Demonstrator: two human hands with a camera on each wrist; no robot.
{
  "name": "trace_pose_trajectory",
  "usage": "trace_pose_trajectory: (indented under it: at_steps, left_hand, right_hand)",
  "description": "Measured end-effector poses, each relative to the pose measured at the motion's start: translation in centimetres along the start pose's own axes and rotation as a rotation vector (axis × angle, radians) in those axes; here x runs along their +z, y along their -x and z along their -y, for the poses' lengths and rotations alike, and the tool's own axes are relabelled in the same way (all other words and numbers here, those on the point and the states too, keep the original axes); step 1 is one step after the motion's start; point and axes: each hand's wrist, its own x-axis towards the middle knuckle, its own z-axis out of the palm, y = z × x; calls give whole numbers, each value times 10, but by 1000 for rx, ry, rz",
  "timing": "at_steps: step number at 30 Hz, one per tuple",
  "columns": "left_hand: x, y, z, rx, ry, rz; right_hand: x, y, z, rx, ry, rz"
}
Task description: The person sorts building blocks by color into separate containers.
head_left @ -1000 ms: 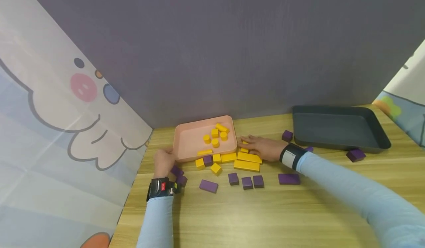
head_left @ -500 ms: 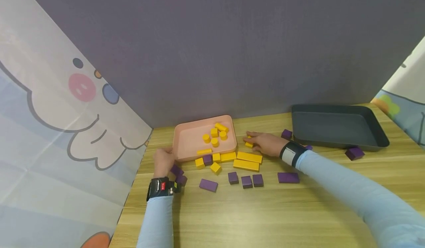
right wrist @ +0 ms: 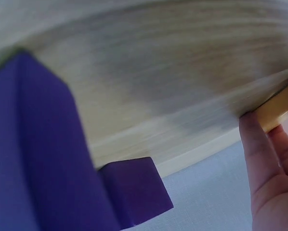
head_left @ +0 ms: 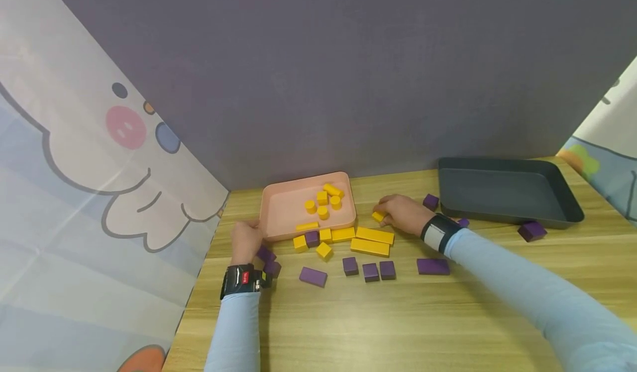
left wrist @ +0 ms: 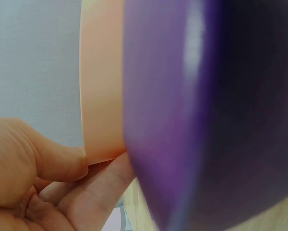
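Yellow block (head_left: 377, 216) in right hand (head_left: 405, 214), yellow pieces (head_left: 323, 213) in pink tray (head_left: 282, 211)

A wood-grain table (head_left: 358, 322) carries a pink tray (head_left: 283, 209) towards the left and a dark tray (head_left: 497, 189) towards the right. Yellow blocks (head_left: 370, 247) lie along the pink tray's near side, with one purple cube (head_left: 312, 239) among them. Nearer the person lie three purple cubes (head_left: 370, 272) and two flat purple blocks (head_left: 313, 277). More purple pieces (head_left: 532, 231) lie beside the dark tray.

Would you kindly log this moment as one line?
left hand: grips pink tray at left end | right hand: pinches yellow block, between pink tray and dark tray | purple blocks: outside both trays
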Motion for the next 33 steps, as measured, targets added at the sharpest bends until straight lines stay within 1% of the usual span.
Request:
trace_pose_trajectory:
  at_steps: [4,8,14,17,25,30,33]
  left_hand:
    - [-1,-1,0,-2,-8,-6]
    - [-2,-2,3,-1,-19,-12]
    - [-2,-4,6,0,-29,-16]
    - [-3,-4,5,4,-27,-13]
    - [-4,-2,3,0,-2,-8]
    - [-2,-1,4,29,-6,-19]
    - [0,-1,4,33,7,-15]
  right_hand:
    - [2,-3,0,-9,23,-16]
    - [3,-5,1,0,32,-17]
    - [0,-13,5,74,5,9]
    - [-4,-19,11,113,-25,-4]
    - [-16,-46,37,153,-39,-113]
    - [-21,-67,60,129,-34,-166]
    - [-25,-80,75,127,-33,-176]
